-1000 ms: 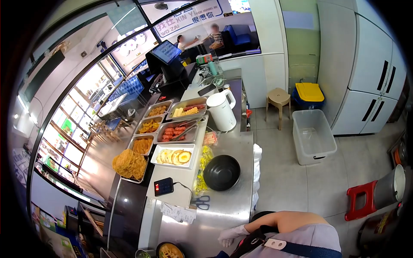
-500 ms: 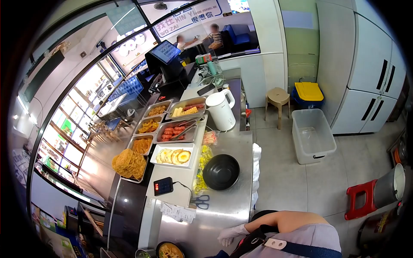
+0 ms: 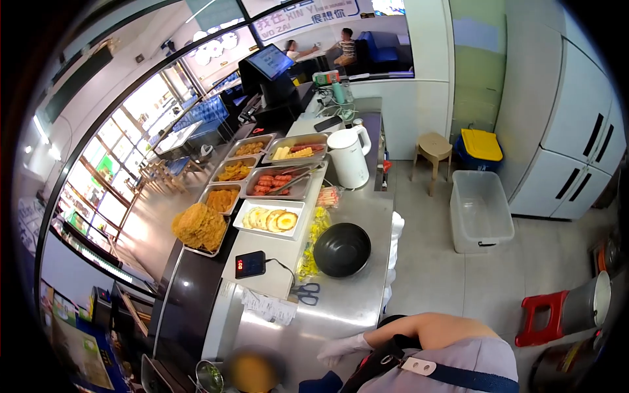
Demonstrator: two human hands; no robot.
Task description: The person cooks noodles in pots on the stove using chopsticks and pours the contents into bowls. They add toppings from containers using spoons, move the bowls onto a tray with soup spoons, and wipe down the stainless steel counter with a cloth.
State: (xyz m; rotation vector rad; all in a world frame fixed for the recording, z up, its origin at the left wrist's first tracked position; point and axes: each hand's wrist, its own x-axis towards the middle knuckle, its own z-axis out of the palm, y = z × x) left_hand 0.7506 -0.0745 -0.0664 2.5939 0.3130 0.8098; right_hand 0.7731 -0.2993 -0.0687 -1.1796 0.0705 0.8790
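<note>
My right hand (image 3: pixel 344 349), in a white glove, rests on the steel counter (image 3: pixel 347 301) near its front edge. Its fingers lie loosely stretched on the metal and nothing shows in them. My left hand is out of view. To the left of the right hand stands a dark bowl (image 3: pixel 254 372) with orange-yellow contents, blurred. Beside that bowl is a metal cup (image 3: pixel 209 376) holding something green. Farther up the counter lie scissors (image 3: pixel 308 294), paper slips (image 3: pixel 268 306) and an empty black bowl (image 3: pixel 341 250).
A white tray of round slices (image 3: pixel 270 220), a tray of red sausages (image 3: pixel 275 182) and a heap of fried food (image 3: pixel 199 227) line the left. Behind stands a white kettle (image 3: pixel 348 157). A clear bin (image 3: pixel 481 209) and red stool (image 3: pixel 541 318) are on the floor.
The view has shifted slightly, so the counter items sit a little differently in frame. My right hand has slid a little left and stays on the counter. The bowl of food is now blurred.
</note>
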